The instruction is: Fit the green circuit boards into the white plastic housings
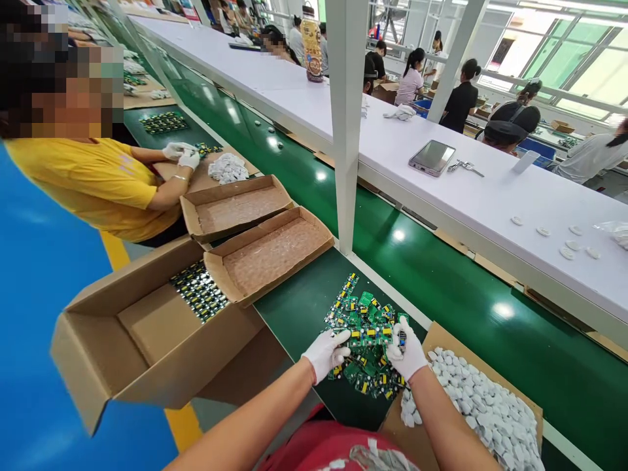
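Observation:
A strip of green circuit boards (371, 337) with yellow parts stretches between my two white-gloved hands. My left hand (328, 353) pinches its left end. At the other end my right hand (406, 348) grips the strip, with a small dark part showing by the fingers. Beneath and around the strip lies a heap of circuit boards (366, 378) on the dark green bench (287, 320). Another strip (342, 297) leans off the heap's far left side. Close to my right forearm, a pile of small white plastic pieces (483, 405) rests on flattened cardboard (436, 337).
Two shallow cardboard trays (275, 252) and a deep carton (122, 340) with board panels (200, 291) inside stand left. A co-worker in yellow (103, 190) handles boards there. Beyond a white post (345, 131) and green belt (407, 242), a white shelf holds a phone (432, 157) and keys (465, 168).

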### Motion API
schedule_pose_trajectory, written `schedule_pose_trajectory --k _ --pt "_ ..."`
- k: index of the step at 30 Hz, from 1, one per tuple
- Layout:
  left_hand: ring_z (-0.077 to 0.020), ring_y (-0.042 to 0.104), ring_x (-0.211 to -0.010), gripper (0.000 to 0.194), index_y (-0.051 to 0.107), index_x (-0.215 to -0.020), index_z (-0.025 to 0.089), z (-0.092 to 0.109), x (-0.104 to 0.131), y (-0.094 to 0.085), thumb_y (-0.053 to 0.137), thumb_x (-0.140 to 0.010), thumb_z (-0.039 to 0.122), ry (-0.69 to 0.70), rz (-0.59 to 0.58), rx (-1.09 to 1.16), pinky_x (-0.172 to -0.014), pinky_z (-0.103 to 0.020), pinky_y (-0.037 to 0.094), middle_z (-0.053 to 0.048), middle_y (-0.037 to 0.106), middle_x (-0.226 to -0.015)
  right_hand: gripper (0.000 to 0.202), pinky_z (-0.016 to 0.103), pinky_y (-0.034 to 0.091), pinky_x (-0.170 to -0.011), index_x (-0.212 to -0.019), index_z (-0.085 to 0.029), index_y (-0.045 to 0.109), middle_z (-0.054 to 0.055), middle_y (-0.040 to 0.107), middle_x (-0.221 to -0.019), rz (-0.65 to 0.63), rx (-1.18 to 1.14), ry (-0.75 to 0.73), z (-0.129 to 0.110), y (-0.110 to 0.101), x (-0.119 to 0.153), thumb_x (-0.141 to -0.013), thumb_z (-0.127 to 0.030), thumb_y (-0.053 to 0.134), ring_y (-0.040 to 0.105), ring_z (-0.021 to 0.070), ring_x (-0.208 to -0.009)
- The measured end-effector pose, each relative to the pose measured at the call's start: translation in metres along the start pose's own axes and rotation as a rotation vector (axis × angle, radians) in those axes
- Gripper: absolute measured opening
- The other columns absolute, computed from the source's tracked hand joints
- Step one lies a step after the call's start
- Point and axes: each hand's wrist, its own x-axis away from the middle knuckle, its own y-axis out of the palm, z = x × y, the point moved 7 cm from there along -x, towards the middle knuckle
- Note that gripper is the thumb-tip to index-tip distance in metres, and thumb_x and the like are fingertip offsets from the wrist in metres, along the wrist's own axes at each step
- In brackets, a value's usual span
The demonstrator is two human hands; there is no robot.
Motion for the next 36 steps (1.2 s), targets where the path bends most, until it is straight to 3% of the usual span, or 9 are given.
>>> schedule_pose_trajectory --k 4,6,11,15,18,22,26,31,36 --pt "-0.0070 0.057 -0.046 0.043 0.047 -0.082 0.019 0.005 0.000 -0.009 0.078 -0.059 0.037 0.049 0.026 -0.007 -0.037 -0.014 0.039 0.007 0.054 -0.062 0.040 0.025 0.040 -0.050 -0.062 -0.020 0.057 0.002 0.062 -0.063 0.019 0.121 -0.093 -0.013 -0.005 0.001 -0.069 -0.060 0.057 0.056 0.0157 -0.058" --pt "-0.0086 0.058 -0.045 0.045 0.048 -0.082 0.018 0.006 0.002 -0.006 0.080 -0.056 0.036 0.077 0.013 -0.029 -0.037 -0.015 0.039 0.006 0.056 -0.061 0.033 0.025 0.042 -0.060 -0.065 -0.021 0.060 0.002 0.065 -0.073 0.016 0.173 -0.148 -0.019 0.000 0.003 -0.064 -0.053 0.065 0.057 0.0180 -0.072" --pt "-0.0092 0.054 -0.039 0.046 0.047 -0.078 0.018 -0.001 0.002 0.011 0.080 -0.054 0.040 0.105 -0.054 -0.031 -0.033 -0.016 0.034 0.007 0.052 -0.051 0.039 0.024 0.035 -0.050 -0.051 -0.021 0.049 -0.004 0.050 -0.049 0.006 0.228 -0.155 -0.013 0.023 0.007 -0.072 -0.054 0.058 0.044 0.0125 -0.049" --pt "-0.0037 0.045 -0.035 0.048 0.043 -0.076 0.020 -0.009 -0.005 0.006 0.076 -0.056 0.047 0.080 -0.056 0.037 -0.034 -0.014 0.029 0.010 0.046 -0.052 0.047 0.025 0.030 -0.040 -0.053 -0.022 0.047 -0.005 0.044 -0.040 -0.065 0.228 -0.127 -0.009 0.029 0.006 -0.080 -0.059 0.042 0.034 0.0107 -0.035" --pt "-0.0036 0.049 -0.039 0.048 0.042 -0.080 0.020 -0.010 -0.010 0.000 0.075 -0.058 0.047 0.090 -0.033 0.058 -0.036 -0.014 0.030 0.009 0.049 -0.057 0.046 0.025 0.037 -0.048 -0.058 -0.021 0.055 -0.001 0.055 -0.050 -0.068 0.264 -0.169 -0.020 0.022 0.002 -0.081 -0.057 0.040 0.048 0.0136 -0.047" --pt "-0.0085 0.056 -0.042 0.047 0.048 -0.085 0.018 -0.007 -0.013 0.009 0.078 -0.057 0.040 0.125 -0.054 0.002 -0.036 -0.016 0.034 0.005 0.057 -0.059 0.033 0.026 0.039 -0.067 -0.063 -0.022 0.062 0.001 0.065 -0.071 -0.062 0.347 -0.264 -0.032 0.022 0.001 -0.071 -0.053 0.060 0.055 0.0179 -0.075" --pt "-0.0091 0.052 -0.038 0.046 0.051 -0.087 0.017 -0.007 -0.011 0.025 0.078 -0.057 0.039 0.146 -0.108 -0.013 -0.035 -0.018 0.032 0.005 0.055 -0.052 0.043 0.025 0.036 -0.058 -0.051 -0.020 0.052 -0.003 0.054 -0.052 -0.054 0.399 -0.269 -0.021 0.038 0.004 -0.075 -0.056 0.054 0.050 0.0146 -0.058" --pt "-0.0042 0.043 -0.037 0.045 0.047 -0.082 0.019 -0.011 -0.010 0.033 0.073 -0.061 0.049 0.106 -0.145 0.075 -0.038 -0.018 0.031 0.007 0.050 -0.056 0.051 0.026 0.036 -0.049 -0.057 -0.019 0.053 -0.003 0.052 -0.047 -0.116 0.427 -0.260 -0.012 0.044 0.005 -0.083 -0.060 0.038 0.046 0.0123 -0.044" --pt "-0.0034 0.044 -0.043 0.043 0.043 -0.089 0.023 -0.010 -0.014 0.028 0.067 -0.067 0.051 0.086 -0.077 0.085 -0.037 -0.016 0.019 0.006 0.050 -0.066 0.040 0.030 0.041 -0.073 -0.071 -0.020 0.064 0.004 0.068 -0.079 -0.107 0.535 -0.356 -0.030 0.030 0.003 -0.080 -0.055 0.046 0.059 0.0201 -0.078"
